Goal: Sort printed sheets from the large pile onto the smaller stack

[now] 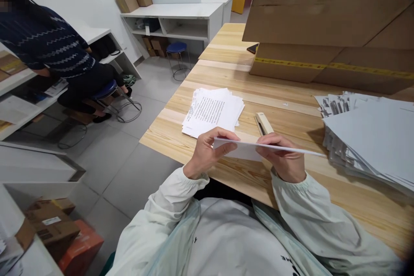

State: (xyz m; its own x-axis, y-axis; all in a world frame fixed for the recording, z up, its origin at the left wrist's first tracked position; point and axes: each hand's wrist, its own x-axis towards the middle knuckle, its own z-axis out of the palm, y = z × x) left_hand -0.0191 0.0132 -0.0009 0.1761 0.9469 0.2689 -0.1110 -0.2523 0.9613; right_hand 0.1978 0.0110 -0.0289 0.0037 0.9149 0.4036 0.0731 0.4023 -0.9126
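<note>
Pinching white paper (248, 151), the left hand (205, 152) and the right hand (287, 160) are holding it in a narrow grip near the stapler (265, 123).

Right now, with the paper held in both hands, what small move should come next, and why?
Perhaps reach with the right hand for the stapler: it lies just beyond that hand, while the left hand also pinches the paper and could steady it.
</note>
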